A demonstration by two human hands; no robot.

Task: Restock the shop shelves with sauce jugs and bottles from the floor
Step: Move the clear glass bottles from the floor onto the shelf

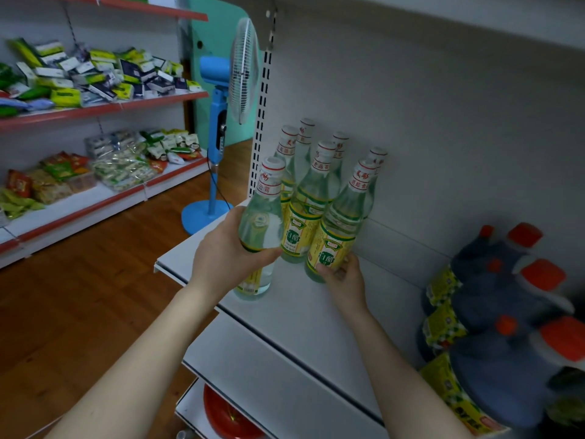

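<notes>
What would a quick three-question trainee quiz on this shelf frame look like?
1. True or false: the left hand holds a dark jug.
2. Pick one. The right hand grips the front-right bottle at its: A) cap, B) neck, C) base.
3. Short answer: what colour are the caps of the jugs at the right end of the shelf?

Key
1. False: it grips the clear front-left bottle.
2. C.
3. Orange.
</notes>
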